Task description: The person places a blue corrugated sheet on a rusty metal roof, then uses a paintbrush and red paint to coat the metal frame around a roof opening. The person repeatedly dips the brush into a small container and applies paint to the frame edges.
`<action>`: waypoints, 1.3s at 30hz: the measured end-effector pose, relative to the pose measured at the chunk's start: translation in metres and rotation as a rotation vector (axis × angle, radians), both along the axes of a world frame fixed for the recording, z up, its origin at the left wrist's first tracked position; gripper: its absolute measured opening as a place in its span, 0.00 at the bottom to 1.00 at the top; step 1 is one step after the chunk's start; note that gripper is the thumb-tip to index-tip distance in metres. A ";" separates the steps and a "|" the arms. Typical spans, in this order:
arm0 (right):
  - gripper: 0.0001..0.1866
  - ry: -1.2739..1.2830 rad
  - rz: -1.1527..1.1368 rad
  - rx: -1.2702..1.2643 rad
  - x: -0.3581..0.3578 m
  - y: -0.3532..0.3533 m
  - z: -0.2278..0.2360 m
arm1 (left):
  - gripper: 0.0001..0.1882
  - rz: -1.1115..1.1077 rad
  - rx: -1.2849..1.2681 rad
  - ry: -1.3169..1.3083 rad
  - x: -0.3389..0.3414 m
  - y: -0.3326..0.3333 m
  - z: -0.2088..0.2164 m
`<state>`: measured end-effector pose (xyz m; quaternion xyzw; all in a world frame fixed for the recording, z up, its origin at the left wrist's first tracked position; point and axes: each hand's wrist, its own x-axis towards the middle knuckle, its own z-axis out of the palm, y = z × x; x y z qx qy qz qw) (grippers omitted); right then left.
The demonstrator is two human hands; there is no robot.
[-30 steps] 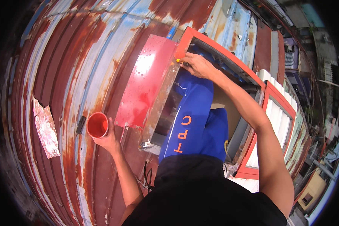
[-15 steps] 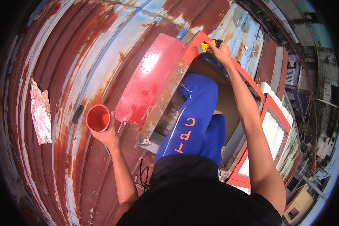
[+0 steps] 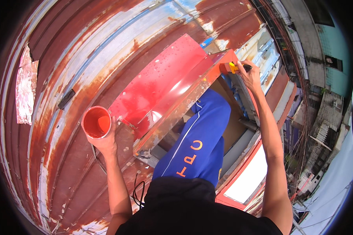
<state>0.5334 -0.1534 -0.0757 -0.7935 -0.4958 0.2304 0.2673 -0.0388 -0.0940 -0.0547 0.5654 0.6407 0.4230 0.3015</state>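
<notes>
My left hand is wrapped round a cup with red-orange paint inside, held over the rusty roof. At the far corner of a roof opening, my right hand grips a paintbrush with a yellow and black handle. Its bristle end is against the inner side of the raised frame, whose corner is coated orange-red; the bristles themselves hardly show. A glossy red metal sheet slopes down from the frame's left side. My legs in blue trousers stand inside the opening.
Corrugated roofing, brown-red with bare rusty strips, spreads left and ahead. A dark block and a peeling metal scrap lie on it. Black cord loops beside my waist. At right are a red-framed white panel and overhead wires.
The brush in my right hand has moved from the top of the frame's corner to its inner side. My left hand still holds the cup. The whole view has turned and shifted.
</notes>
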 end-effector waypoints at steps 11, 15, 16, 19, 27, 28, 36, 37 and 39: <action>0.24 -0.590 0.175 -0.170 0.058 0.182 -0.054 | 0.36 0.105 -0.064 0.046 -0.015 -0.015 -0.007; 0.20 -0.656 0.223 -0.192 0.087 0.202 -0.090 | 0.34 0.116 -0.077 0.029 -0.023 -0.017 -0.013; 0.19 -0.701 0.396 -0.259 0.085 0.207 -0.094 | 0.34 0.129 -0.073 0.033 -0.025 -0.020 -0.016; 0.18 -0.694 0.696 -0.416 0.082 0.220 -0.096 | 0.38 0.180 -0.162 -0.007 -0.027 -0.026 -0.015; 0.24 -0.245 0.575 -0.656 0.069 0.229 -0.080 | 0.40 0.201 -0.216 -0.003 -0.029 -0.025 -0.016; 0.24 -0.293 0.596 -0.671 0.073 0.227 -0.081 | 0.40 0.204 -0.203 -0.010 -0.029 -0.024 -0.019; 0.26 -0.397 0.648 -0.533 0.081 0.232 -0.094 | 0.40 0.209 -0.158 -0.027 -0.023 -0.016 -0.024; 0.26 -0.359 0.665 -0.613 0.077 0.227 -0.097 | 0.40 0.207 -0.164 -0.001 -0.026 -0.016 -0.024; 0.26 -0.348 0.677 -0.661 0.078 0.231 -0.096 | 0.40 0.209 -0.182 0.015 -0.027 -0.016 -0.025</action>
